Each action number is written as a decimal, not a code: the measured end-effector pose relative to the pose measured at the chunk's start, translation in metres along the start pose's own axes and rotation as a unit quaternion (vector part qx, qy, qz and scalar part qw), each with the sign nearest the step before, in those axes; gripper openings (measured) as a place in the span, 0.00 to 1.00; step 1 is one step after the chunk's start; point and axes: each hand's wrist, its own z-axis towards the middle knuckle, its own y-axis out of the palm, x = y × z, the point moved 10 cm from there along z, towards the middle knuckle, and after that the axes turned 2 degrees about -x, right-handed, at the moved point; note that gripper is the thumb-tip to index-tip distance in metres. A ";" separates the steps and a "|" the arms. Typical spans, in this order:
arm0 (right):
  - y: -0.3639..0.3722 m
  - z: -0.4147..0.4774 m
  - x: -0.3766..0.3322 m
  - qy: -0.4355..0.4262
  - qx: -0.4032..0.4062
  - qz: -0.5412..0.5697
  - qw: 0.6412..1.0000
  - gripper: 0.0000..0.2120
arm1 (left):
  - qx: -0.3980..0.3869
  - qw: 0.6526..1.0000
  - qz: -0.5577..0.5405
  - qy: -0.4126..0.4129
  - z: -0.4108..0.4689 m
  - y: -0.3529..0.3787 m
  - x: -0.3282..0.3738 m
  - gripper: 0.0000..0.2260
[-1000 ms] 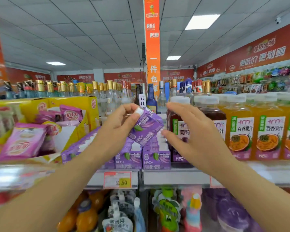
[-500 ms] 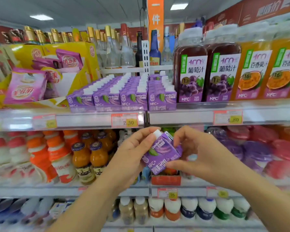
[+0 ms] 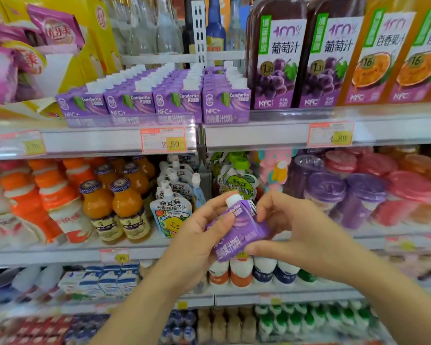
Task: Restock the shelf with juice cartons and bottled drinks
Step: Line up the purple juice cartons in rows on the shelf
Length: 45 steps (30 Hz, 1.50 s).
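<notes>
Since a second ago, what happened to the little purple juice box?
The purple carton came down from the shelved cartons to the lower shelf. The right hand took hold of it; the left hand kept its grip. Those shelved cartons stayed put.

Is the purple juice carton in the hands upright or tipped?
Tipped. The purple carton sits askew with its print running slantwise and its white cap uppermost. The left hand and right hand grip it.
</notes>
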 end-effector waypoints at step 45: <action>0.054 0.001 0.076 0.259 0.026 0.502 0.825 0.31 | 0.082 0.949 0.278 0.123 -0.011 -0.031 0.031 0.13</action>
